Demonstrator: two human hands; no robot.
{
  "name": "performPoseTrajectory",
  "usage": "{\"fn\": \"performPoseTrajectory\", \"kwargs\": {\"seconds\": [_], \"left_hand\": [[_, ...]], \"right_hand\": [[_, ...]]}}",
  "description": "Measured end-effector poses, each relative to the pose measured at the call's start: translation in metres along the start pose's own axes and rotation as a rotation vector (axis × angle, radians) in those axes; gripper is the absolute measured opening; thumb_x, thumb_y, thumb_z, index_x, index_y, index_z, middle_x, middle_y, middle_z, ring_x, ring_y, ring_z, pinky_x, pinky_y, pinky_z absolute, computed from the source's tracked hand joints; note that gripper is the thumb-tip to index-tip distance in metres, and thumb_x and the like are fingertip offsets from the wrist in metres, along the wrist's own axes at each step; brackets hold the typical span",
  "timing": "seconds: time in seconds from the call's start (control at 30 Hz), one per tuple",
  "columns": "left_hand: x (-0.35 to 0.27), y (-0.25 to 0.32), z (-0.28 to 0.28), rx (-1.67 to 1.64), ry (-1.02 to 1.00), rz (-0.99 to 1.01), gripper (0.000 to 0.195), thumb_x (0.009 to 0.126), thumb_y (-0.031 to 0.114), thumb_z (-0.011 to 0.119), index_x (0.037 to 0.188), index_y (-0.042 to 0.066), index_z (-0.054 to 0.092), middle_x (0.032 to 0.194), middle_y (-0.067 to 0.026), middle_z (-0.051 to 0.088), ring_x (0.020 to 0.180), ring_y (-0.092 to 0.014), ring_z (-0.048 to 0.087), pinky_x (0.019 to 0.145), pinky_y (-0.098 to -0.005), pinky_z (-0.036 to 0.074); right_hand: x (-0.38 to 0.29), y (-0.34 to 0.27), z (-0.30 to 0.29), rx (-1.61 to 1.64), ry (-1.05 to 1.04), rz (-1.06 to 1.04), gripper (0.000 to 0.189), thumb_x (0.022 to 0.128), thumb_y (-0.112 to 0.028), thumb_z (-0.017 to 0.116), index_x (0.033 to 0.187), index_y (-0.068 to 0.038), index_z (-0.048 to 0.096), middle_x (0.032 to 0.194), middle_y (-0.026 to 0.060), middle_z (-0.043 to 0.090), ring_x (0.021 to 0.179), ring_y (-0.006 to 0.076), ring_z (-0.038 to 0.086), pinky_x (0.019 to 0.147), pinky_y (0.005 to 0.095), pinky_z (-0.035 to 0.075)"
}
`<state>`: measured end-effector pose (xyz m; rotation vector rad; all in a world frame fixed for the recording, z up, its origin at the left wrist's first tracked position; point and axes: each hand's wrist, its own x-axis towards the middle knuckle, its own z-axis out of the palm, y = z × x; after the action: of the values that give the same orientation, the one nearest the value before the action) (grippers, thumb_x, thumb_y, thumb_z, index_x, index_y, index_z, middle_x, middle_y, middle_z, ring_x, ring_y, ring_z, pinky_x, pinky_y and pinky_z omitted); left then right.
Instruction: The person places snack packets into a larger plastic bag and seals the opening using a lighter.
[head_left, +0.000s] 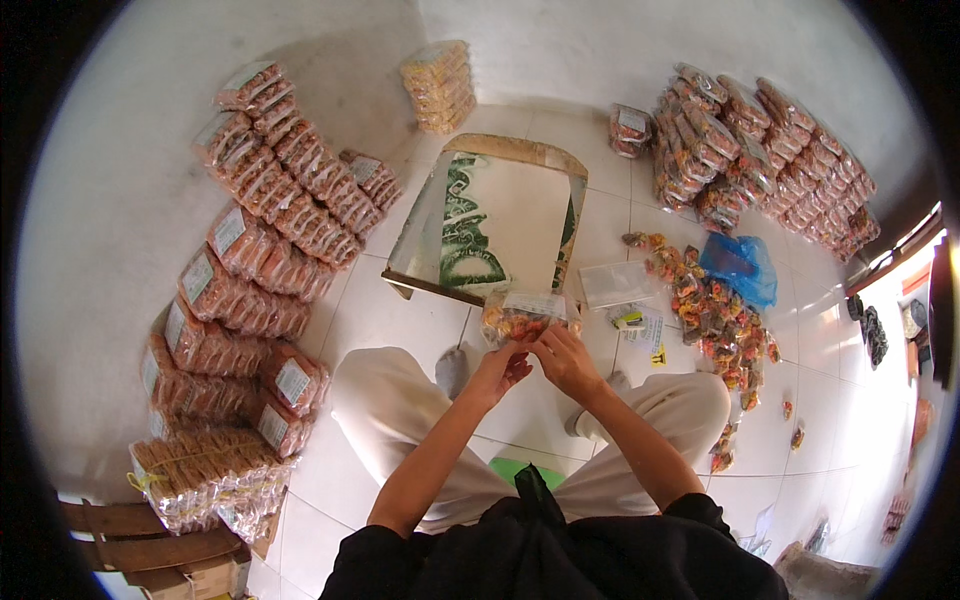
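Note:
A filled clear plastic bag (501, 321) with a printed label is just beyond my hands, against the near edge of a low, worn table (517, 225). Orange and reddish pieces show through its film. My right hand (562, 361) pinches the near edge of the bag with thumb and fingers. There my left hand (498, 373) meets it, fingertips together on the same edge and its other fingers loosely curled. The exact grip is partly hidden by the fingers.
Stacked packs (247, 300) line the left wall; more packs (750, 150) are heaped at the back right. Small wrapped packets (720, 322) lie scattered on the tiles beside a blue plastic bag (739, 268). Clear sleeves (615, 283) and a green-yellow stapler-like tool (628, 321) lie right of the table.

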<state>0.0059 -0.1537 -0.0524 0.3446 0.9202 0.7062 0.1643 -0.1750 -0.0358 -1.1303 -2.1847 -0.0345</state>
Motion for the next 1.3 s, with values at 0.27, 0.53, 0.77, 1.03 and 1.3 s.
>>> {"fn": "performPoseTrajectory", "kwargs": {"seconds": [0.27, 0.53, 0.77, 1.03, 1.3], "left_hand": [[0.041, -0.044, -0.020, -0.053, 0.177, 0.013, 0.017, 0.075, 0.012, 0.065, 0.086, 0.000, 0.059, 0.078, -0.0058, 0.056, 0.066, -0.016, 0.057, 0.062, -0.0262, 0.054], [0.102, -0.006, 0.007, 0.033, 0.233, 0.127, 0.014, 0.072, 0.011, 0.067, 0.075, 0.000, 0.059, 0.063, -0.0059, 0.058, 0.048, -0.013, 0.055, 0.042, -0.0219, 0.047], [0.132, -0.011, 0.012, 0.138, 0.315, 0.167, 0.016, 0.073, 0.015, 0.066, 0.072, 0.001, 0.058, 0.062, -0.0034, 0.057, 0.049, -0.011, 0.055, 0.042, -0.0203, 0.044], [0.147, -0.020, -0.002, 0.375, 0.411, 0.178, 0.020, 0.079, 0.014, 0.063, 0.087, -0.003, 0.058, 0.070, -0.0035, 0.057, 0.054, -0.011, 0.053, 0.047, -0.0234, 0.043], [0.153, -0.014, 0.007, 0.363, 0.503, 0.254, 0.018, 0.075, 0.013, 0.065, 0.075, -0.004, 0.060, 0.064, -0.0062, 0.058, 0.052, -0.012, 0.054, 0.047, -0.0260, 0.044]], "right_hand": [[-0.025, 0.024, 0.034, -0.049, 0.026, -0.155, 0.013, 0.063, -0.002, 0.056, 0.076, -0.006, 0.052, 0.074, 0.0062, 0.046, 0.076, 0.0230, 0.050, 0.067, 0.0335, 0.045], [-0.002, 0.073, 0.049, -0.026, -0.010, 0.013, 0.017, 0.062, 0.002, 0.056, 0.077, -0.006, 0.053, 0.078, 0.0074, 0.049, 0.082, 0.0239, 0.051, 0.072, 0.0317, 0.046], [-0.030, 0.061, 0.078, 0.834, 0.603, 1.323, 0.022, 0.081, -0.009, 0.058, 0.101, 0.001, 0.055, 0.090, 0.0086, 0.059, 0.077, 0.0170, 0.059, 0.066, 0.0267, 0.049], [-0.014, 0.091, 0.111, 1.298, 0.491, 1.522, 0.019, 0.083, -0.013, 0.056, 0.092, 0.003, 0.055, 0.079, 0.0109, 0.061, 0.063, 0.0172, 0.059, 0.060, 0.0256, 0.049], [-0.023, 0.123, 0.098, 1.256, 0.305, 1.437, 0.034, 0.090, -0.029, 0.045, 0.083, 0.002, 0.058, 0.067, 0.0123, 0.062, 0.052, 0.0153, 0.057, 0.049, 0.0248, 0.044]]}}
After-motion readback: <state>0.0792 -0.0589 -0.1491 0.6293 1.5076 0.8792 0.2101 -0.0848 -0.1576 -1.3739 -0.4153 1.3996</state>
